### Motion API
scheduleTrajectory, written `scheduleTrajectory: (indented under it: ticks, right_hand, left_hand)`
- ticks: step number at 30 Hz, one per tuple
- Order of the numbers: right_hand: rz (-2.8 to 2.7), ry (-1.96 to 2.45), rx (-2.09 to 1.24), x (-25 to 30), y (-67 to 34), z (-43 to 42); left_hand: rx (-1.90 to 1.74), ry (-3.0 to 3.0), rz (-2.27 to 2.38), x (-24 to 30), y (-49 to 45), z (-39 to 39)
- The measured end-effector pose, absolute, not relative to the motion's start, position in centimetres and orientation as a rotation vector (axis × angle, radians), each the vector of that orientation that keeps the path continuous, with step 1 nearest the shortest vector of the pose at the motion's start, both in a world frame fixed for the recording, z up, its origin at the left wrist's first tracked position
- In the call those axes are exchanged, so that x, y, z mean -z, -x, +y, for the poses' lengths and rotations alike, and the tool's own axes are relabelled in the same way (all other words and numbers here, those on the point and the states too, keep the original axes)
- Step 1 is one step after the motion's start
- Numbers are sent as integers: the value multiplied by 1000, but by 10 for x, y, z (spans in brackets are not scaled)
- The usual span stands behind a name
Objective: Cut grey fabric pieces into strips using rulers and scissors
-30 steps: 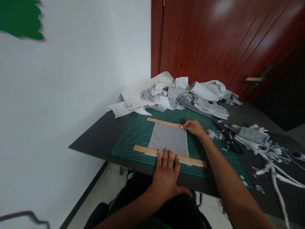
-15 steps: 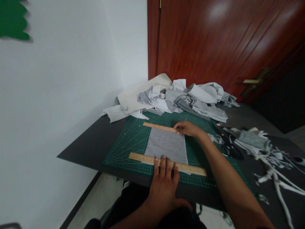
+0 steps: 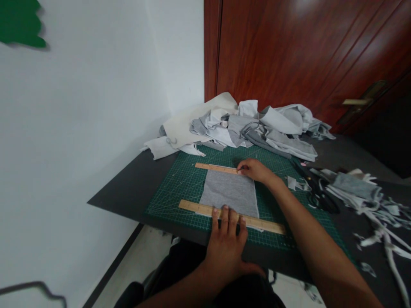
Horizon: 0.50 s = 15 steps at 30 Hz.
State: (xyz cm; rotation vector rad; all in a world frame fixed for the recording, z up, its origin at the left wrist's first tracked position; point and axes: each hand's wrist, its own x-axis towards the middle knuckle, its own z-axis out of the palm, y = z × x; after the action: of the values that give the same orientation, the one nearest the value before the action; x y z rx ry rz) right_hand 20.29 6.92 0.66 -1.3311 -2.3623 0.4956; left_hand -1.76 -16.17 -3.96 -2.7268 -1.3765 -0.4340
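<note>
A flat rectangle of grey knit fabric (image 3: 230, 192), finely heathered and matte, lies in the middle of a green cutting mat (image 3: 180, 188) printed with a pale grid. The mat sits on a dark, smooth table (image 3: 128, 188). Two thin, straight wooden rulers bracket the cloth: the near ruler (image 3: 199, 208) crosses its front edge and the far ruler (image 3: 215, 167) lies along its back edge. The left hand (image 3: 226, 246) rests palm down at the table's front edge, its fingers (image 3: 224, 214) straight and lightly spread, tips pressing on the near ruler. The right hand (image 3: 257, 171) reaches to the right end of the far ruler with fingers drawn together; whether it pinches anything is too small to tell. Behind the mat sprawls a crumpled heap of white and grey cloth (image 3: 244, 126). To the right lie black scissors (image 3: 316, 192) and a tangle of thin, curling fabric strips (image 3: 362, 192). A glossy reddish wooden door (image 3: 305, 55) stands beyond
</note>
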Motion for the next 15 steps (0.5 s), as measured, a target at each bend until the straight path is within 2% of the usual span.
scheduleTrajectory:
  ticks: [7,15]
  right_hand:
    - [-2224,1629,-389,-3,-192,65]
    - [-2187,1750,-339,-4,-189,64]
  left_hand:
    - [466,2716,-1378,38,17,-163]
    - [445,2727,-1398,37,18,-164]
